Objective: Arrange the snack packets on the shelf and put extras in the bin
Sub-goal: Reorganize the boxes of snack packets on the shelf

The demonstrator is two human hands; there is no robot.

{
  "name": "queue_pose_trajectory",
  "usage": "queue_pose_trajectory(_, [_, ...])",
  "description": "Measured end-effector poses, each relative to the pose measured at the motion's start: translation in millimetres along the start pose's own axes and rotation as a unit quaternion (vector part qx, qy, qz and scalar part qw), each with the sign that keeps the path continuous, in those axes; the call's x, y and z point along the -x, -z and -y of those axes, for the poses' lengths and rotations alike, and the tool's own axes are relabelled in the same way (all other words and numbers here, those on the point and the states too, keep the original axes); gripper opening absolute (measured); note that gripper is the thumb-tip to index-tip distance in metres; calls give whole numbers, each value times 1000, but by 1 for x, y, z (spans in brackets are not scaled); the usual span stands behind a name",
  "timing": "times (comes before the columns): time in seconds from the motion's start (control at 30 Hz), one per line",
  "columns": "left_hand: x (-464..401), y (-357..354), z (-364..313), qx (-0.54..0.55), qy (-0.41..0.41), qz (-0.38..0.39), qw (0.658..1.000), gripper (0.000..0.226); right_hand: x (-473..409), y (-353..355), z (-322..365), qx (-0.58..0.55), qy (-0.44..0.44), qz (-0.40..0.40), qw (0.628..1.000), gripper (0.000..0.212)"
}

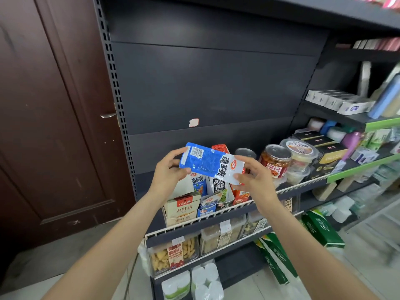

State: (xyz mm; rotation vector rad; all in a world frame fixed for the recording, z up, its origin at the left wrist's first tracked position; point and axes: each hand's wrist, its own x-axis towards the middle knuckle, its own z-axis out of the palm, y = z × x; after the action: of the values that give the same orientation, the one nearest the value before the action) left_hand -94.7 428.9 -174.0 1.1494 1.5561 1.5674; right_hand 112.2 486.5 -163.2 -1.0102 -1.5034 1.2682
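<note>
You held the blue snack packet (211, 164) in the air above the shelf (287, 190), your left hand (167, 173) pinching its barcode end between thumb and fingers and your right hand (254, 177) pinching the white end the same way. The packet lay tilted, barcode end higher. To place it well, you probably needed to turn it upright, printed face outward, and slide it in behind the wire rail (216, 213) with its matching brand.

Just below your hands, the open blue display carton (207, 205) held more blue packets of that kind. Left of it stood the cream carton (183, 207), and right of it the green-and-white carton (220, 191), each showing packets upright. One tier down, clear tubs (173, 255) held biscuit-like snacks. Farther right sat a red-labelled jar (275, 160) and stacked lidded bowls (299, 158). No bin was in sight.
</note>
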Motion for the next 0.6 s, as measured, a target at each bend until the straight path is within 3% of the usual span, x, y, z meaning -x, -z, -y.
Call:
queue_pose_trajectory(0.27, [1, 7, 5, -20, -13, 9, 1000, 57, 1, -4, -2, 6, 25, -6, 1000, 36])
queue_pose_trajectory(0.4, [-5, 8, 12, -1, 43, 1, 999, 50, 0, -4, -1, -34, 20, 16, 999, 30])
queue_pose_trajectory(0.5, [-13, 8, 20, 14, 101, 16, 995, 43, -9, -2, -5, 60, 65, 17, 996, 28])
queue_pose_trajectory(0.6, [-19, 3, 27, -32, 126, 26, 991, 36, -27, -2, -7, 213, 136, -33, 967, 13])
